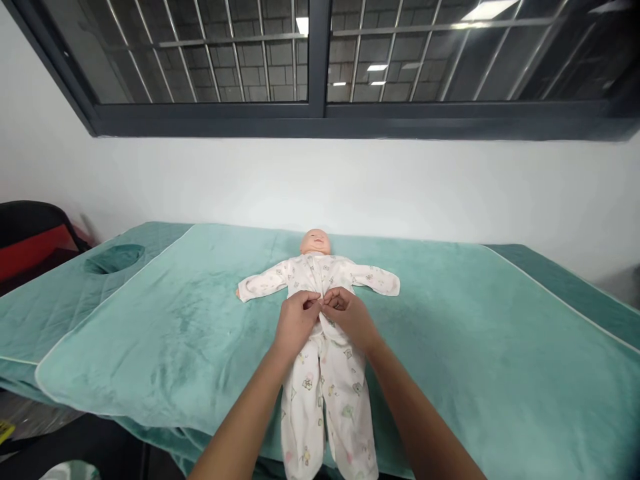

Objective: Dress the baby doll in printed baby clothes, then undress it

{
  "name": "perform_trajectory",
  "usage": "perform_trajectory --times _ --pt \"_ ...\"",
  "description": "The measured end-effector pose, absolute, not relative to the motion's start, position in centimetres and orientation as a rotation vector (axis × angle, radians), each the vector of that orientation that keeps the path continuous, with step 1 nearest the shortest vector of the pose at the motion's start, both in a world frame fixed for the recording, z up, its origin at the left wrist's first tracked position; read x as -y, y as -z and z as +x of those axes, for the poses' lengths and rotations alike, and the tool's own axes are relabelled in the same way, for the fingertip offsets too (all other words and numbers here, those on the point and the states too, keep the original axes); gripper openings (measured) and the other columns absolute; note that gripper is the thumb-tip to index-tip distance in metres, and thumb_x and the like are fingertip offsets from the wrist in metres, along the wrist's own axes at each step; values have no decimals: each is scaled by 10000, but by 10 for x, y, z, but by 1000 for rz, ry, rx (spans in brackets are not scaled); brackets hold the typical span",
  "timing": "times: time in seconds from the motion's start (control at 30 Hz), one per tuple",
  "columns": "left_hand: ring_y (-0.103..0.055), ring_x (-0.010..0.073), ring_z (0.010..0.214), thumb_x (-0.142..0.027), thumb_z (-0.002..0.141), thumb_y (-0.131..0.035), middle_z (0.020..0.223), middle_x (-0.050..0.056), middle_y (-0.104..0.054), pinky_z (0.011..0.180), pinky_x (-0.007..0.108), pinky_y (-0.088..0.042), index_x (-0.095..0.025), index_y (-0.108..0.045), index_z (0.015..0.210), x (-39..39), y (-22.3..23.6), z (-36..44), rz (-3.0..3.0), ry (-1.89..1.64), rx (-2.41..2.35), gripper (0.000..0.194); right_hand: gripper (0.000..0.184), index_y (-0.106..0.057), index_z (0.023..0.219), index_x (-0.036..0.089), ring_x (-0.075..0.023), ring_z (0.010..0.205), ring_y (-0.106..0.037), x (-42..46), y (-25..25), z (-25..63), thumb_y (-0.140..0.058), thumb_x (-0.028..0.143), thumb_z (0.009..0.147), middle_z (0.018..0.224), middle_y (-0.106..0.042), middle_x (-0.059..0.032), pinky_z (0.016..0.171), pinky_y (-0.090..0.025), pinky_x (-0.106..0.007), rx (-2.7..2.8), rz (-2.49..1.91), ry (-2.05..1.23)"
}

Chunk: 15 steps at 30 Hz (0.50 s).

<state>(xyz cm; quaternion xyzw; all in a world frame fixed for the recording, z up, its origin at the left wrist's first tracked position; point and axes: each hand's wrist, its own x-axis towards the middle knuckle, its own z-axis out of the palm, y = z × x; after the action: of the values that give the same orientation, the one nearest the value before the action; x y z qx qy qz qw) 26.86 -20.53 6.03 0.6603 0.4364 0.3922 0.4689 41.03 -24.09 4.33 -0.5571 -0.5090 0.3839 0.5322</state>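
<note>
A baby doll lies on its back with its head toward the wall and its arms spread out. It wears a white printed baby top and white printed trousers, whose legs extend toward the bed's near edge. My left hand pinches the front of the top near the middle. Right beside it, my right hand pinches the same front opening, fingertips almost meeting the left ones. Whatever small fastening lies between the fingertips is hidden. The doll's hand shows at the left cuff; the right sleeve end covers the other.
A green plush cover spreads over the bed, which has a face hole at the left. A white wall and a dark-framed window stand behind. A black-and-red chair is at the far left.
</note>
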Motion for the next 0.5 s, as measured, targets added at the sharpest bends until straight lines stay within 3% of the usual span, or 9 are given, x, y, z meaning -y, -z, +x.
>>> perform_trajectory --times 0.1,0.33,0.5 --pt "-584 152 653 -286 795 -571 729 17 -672 651 263 -419 -189 -709 785 204 -56 268 1683 -1014 -1066 169 195 -589 828 195 -121 619 -497 239 -43 410 -679 346 745 678 -557 29 596 -399 -267 1209 -1325 -921" --pt "-547 123 547 -269 807 -539 602 -17 -588 587 243 -407 -166 -658 775 204 -59 271 1586 -973 -1043 160 266 -571 854 189 -100 573 -463 238 -47 414 -719 362 716 633 -497 55 552 -371 -248 1174 -1293 -1005" --pt "-539 113 579 -323 810 -556 658 -12 -583 588 232 -423 -153 -622 788 202 -65 268 1427 -885 -960 184 279 -575 864 186 -111 579 -489 237 -47 420 -715 386 728 626 -530 44 567 -395 -262 1187 -1246 -1067"
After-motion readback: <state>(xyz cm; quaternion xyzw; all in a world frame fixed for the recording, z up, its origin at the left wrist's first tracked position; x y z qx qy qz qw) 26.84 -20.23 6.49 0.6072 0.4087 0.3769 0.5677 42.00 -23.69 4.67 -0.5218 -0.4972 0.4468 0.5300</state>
